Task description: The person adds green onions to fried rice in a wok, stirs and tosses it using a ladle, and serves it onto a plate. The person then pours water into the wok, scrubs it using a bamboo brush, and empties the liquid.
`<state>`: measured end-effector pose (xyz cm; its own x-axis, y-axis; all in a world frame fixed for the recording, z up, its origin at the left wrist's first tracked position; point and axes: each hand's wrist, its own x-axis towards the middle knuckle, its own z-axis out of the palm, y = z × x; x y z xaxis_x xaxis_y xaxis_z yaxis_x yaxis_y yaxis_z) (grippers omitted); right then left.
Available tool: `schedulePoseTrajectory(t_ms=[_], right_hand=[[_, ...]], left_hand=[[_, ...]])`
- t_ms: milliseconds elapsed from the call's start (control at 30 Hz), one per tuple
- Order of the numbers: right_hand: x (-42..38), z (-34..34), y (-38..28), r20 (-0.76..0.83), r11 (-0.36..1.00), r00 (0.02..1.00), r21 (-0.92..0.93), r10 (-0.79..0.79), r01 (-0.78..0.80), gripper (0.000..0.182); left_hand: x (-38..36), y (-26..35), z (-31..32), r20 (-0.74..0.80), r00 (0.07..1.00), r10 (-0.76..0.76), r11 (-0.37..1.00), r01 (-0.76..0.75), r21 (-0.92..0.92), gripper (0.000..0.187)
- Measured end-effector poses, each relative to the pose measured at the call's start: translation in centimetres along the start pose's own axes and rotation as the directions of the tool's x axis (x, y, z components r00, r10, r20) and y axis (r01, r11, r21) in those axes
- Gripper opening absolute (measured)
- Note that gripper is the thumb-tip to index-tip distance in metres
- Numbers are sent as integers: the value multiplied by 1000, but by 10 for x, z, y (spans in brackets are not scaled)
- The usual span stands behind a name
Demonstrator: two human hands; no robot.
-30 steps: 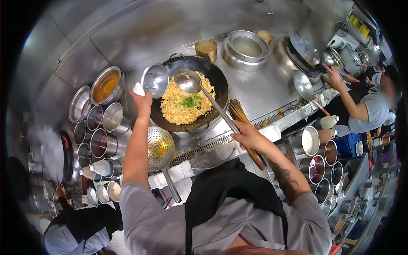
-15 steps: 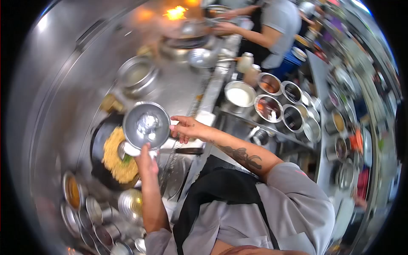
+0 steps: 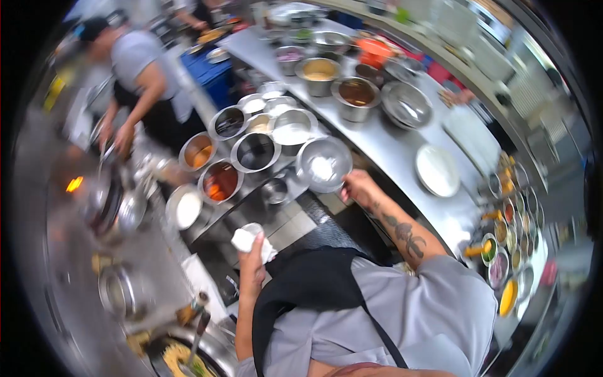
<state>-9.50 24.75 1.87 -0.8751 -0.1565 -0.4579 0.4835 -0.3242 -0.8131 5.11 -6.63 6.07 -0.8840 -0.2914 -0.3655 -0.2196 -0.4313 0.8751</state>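
My right hand (image 3: pixel 359 188) grips the rim of a round metal bowl (image 3: pixel 323 164), out in front of me between the two counters. The bowl's inside shows bright reflections and no clear contents. Closer to my body, my left hand (image 3: pixel 252 270) is closed around a folded white cloth (image 3: pixel 248 240). Low on the left stands a dark wok (image 3: pixel 156 353) holding yellow noodles (image 3: pixel 177 363) with some green in them. A ladle (image 3: pixel 196 339) rests in the wok, its dark handle pointing up.
Several metal pots of sauce, including a dark one (image 3: pixel 255 151), stand ahead. On the right counter (image 3: pixel 389 166) are a stack of white plates (image 3: pixel 438 171), metal bowls (image 3: pixel 406 103) and small containers of ingredients. A co-worker (image 3: pixel 141 75) stands at the stove near a flame (image 3: pixel 75 184).
My view has swung right, from the wok toward the counters. The metal bowl, earlier above the wok near both hands, is now in my right hand alone. My left hand has come away with the cloth.
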Motion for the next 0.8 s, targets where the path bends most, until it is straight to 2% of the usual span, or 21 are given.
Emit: schedulePoseTrajectory(t_ms=[67,133,200,233,333,400,500,567,600,633,700,733,767,800], right_hand=[[-7,-85,-31,-323,990,945,112,-47,87,14],[6,-177,-42,-545,978,834,114,-85,174,14],[7,-243,-56,-594,923,803,282,-47,262,11],[9,-270,-66,-610,933,785,211,-108,293,13],[38,-351,-79,-586,772,782,392,-210,501,23],[21,-329,-110,-598,657,780,515,-184,550,27],[24,-307,-114,-530,701,818,494,-225,513,22],[42,-286,-98,-301,842,887,313,-351,439,25],[49,-261,-92,-254,905,929,264,-269,334,21],[54,-225,-81,-166,926,941,195,-294,323,22],[81,-160,-60,-58,993,992,-31,-114,112,20],[76,-103,-58,52,993,996,-92,-66,71,20],[86,-65,-40,119,962,992,-263,-37,67,19],[87,-25,-31,287,868,958,-474,-7,148,17]], left_hand=[[10,-11,17,27,995,-91,994,90,58,29],[12,-18,39,0,990,-141,990,141,23,32],[16,-31,56,50,983,-175,984,174,32,32],[18,-35,64,66,980,-187,982,185,29,33],[20,-45,86,124,976,-179,983,172,63,31],[20,-50,87,117,977,-180,983,174,63,33],[14,-53,79,77,982,-170,985,169,29,38],[2,-47,72,34,986,-162,984,164,-74,38],[-5,-43,66,10,987,-158,979,158,-126,38],[-11,-43,56,10,991,-130,978,130,-165,39],[-28,-48,34,-67,996,-62,970,45,-238,41],[-35,-52,23,-95,995,-33,963,6,-269,43],[-50,-46,16,-143,990,0,972,-34,-234,48],[-60,-50,3,-221,975,4,962,-65,-266,49]])
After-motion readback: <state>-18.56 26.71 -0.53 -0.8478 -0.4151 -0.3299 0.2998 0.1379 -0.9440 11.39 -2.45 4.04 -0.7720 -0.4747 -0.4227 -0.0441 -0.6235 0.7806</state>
